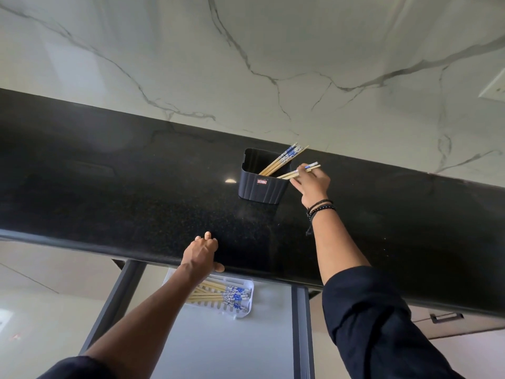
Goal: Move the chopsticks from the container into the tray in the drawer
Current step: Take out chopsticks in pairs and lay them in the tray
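Observation:
A dark ribbed container (261, 187) stands on the black countertop (136, 187) near the back wall. Several bamboo chopsticks with blue-and-white tops (284, 158) lean out of its far right corner. My right hand (313, 186) is just right of the container, shut on a pair of chopsticks (293, 173) whose tips still reach over its rim. My left hand (203, 254) rests on the counter's front edge, fingers curled over it. Below, in the open drawer (237, 346), a white slotted tray (240, 310) holds several chopsticks (226, 294) lying flat, partly hidden by my left forearm.
The white marble wall (246, 64) rises behind the counter, with a wall plate (494, 86) at far right. The drawer's dark frame rails (300, 324) run on both sides. A cabinet handle (446, 317) shows below the counter on the right.

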